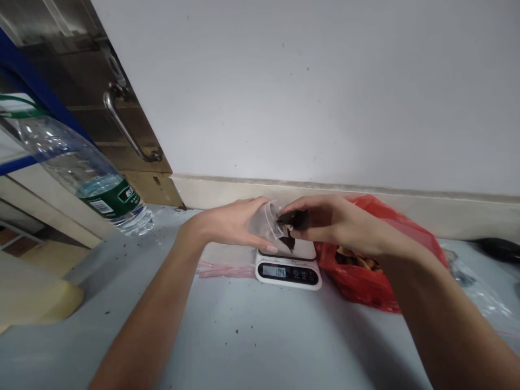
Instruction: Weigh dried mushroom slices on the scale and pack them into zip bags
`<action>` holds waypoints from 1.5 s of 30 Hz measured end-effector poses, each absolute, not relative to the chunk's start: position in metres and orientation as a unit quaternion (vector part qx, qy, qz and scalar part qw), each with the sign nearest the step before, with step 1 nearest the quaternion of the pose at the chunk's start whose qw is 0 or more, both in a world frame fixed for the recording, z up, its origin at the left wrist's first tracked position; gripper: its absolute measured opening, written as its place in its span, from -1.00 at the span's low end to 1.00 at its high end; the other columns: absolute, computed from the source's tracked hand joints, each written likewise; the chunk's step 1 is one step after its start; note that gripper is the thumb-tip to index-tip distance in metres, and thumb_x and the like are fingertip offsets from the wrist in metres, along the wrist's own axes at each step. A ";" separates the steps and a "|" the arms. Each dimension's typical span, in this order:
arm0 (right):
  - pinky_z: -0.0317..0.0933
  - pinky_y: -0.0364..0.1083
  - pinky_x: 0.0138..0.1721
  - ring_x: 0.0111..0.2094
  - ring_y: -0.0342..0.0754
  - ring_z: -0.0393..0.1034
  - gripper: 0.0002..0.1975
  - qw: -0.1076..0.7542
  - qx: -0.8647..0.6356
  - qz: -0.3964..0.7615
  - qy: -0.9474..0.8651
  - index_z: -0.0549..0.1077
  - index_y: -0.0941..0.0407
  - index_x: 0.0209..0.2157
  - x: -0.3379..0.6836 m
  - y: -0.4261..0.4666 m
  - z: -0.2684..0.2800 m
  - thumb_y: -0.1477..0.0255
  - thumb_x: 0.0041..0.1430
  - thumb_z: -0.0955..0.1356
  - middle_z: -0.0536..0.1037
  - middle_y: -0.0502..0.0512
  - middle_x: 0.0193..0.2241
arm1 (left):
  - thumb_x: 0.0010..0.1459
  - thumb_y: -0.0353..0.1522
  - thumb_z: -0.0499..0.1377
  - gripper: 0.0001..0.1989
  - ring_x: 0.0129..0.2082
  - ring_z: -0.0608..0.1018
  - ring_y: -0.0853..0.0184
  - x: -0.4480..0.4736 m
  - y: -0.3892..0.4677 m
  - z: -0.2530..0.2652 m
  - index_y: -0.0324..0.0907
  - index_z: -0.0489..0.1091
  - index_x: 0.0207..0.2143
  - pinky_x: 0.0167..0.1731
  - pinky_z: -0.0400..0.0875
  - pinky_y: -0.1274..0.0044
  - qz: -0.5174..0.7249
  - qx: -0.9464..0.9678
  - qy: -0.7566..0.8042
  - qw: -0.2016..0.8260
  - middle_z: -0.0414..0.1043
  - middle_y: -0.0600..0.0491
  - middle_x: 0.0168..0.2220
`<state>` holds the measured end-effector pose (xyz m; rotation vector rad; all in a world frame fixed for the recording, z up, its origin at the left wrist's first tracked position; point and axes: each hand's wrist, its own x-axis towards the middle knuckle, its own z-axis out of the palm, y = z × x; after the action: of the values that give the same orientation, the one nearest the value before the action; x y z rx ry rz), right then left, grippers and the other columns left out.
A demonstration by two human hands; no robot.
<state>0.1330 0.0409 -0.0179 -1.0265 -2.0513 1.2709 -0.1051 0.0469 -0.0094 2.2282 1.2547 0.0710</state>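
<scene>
My left hand (235, 221) is closed around a small clear plastic bag (263, 221), its mouth spread toward the right. Dark, thin dried pieces (298, 219) are pinched in the fingers of my right hand (325, 216), right at that mouth. Another dark piece (288, 241) shows just below, over the pan; whether it lies inside the bag I cannot tell. Under both hands stands a white digital kitchen scale (289, 279) with its display lit. To the right, beneath my right forearm, a red plastic bag (349, 287) gapes around brown dried pieces (357, 259).
Flat clear bags with pink strips (225, 270) lie left of the scale. A large water bottle (109, 195) stands at the left, near a pale yellowish object (60, 300). Clear plastic (479, 287) and a black object (499, 249) lie far right. A white wall (325, 97) closes off the back.
</scene>
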 end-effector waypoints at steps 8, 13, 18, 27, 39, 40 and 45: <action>0.49 0.03 -0.15 -0.18 0.09 0.63 -0.73 0.373 -0.430 0.441 -0.694 0.59 0.08 -0.20 0.129 0.041 -0.021 0.34 0.01 0.49 0.72 0.13 -0.22 | 0.09 0.08 0.30 -0.12 0.23 0.46 0.01 -0.111 0.046 -0.003 -0.08 0.16 0.34 0.06 0.39 0.35 0.061 0.835 0.456 0.301 0.34 -0.14 0.32; 0.40 -0.07 -0.33 -0.31 0.05 0.61 -0.86 0.239 -0.558 0.269 -0.747 0.59 0.10 -0.27 0.121 0.044 -0.038 0.46 0.06 0.45 0.70 0.15 -0.35 | 0.10 0.01 0.28 -0.17 0.14 0.52 0.08 -0.123 0.043 0.003 -0.03 0.13 0.35 -0.02 0.44 0.40 0.082 0.822 0.479 0.297 0.42 -0.11 0.26; 0.34 -0.10 -0.39 -0.33 0.06 0.60 -0.74 0.133 -0.602 0.228 -0.753 0.62 0.08 -0.21 0.105 0.044 -0.050 0.59 0.01 0.45 0.70 0.15 -0.31 | 0.07 -0.02 0.30 -0.23 0.17 0.50 0.04 -0.126 0.046 -0.003 0.00 0.22 0.30 0.03 0.42 0.37 0.038 0.822 0.512 0.247 0.41 -0.09 0.26; 0.40 -0.04 -0.28 -0.35 0.02 0.56 -0.94 0.336 -0.488 0.369 -0.716 0.52 0.08 -0.46 0.122 0.047 -0.039 0.47 -0.06 0.47 0.64 0.05 -0.45 | 0.03 -0.12 0.36 -0.24 0.21 0.48 0.04 -0.115 0.056 -0.023 -0.05 0.30 0.27 0.13 0.38 0.37 -0.008 0.847 0.481 0.224 0.44 -0.07 0.24; 0.46 -0.04 -0.35 0.24 0.28 0.37 -0.84 0.378 -0.372 0.305 -0.791 0.65 0.01 -0.26 0.128 0.029 -0.013 0.27 0.16 0.43 0.46 0.20 0.25 | 0.23 -0.18 0.24 -0.35 0.29 0.44 0.10 -0.122 0.036 0.011 -0.05 0.26 0.34 0.17 0.41 0.35 0.179 0.846 0.389 0.317 0.38 -0.07 0.32; 0.46 -0.05 -0.36 0.24 0.28 0.36 -0.84 0.377 -0.367 0.298 -0.796 0.64 0.02 -0.32 0.129 0.029 -0.012 0.26 0.17 0.43 0.44 0.20 0.27 | 0.25 -0.20 0.22 -0.37 0.29 0.45 0.12 -0.122 0.036 0.012 -0.06 0.26 0.34 0.15 0.43 0.36 0.190 0.844 0.384 0.323 0.40 -0.07 0.31; 0.50 0.05 -0.20 0.21 0.28 0.39 -0.75 0.466 -0.355 0.278 -0.761 0.58 0.03 -0.42 0.127 0.030 -0.014 0.15 0.12 0.50 0.57 0.25 0.07 | 0.28 -0.21 0.25 -0.50 0.04 0.65 0.19 -0.116 0.037 0.012 -0.12 0.43 0.24 -0.04 0.58 0.44 0.268 0.808 0.414 0.322 0.64 -0.06 0.01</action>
<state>0.1268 0.0296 -0.0139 -0.8714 -1.8692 0.6827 -0.1159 0.0374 0.0117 2.1218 1.0878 0.7035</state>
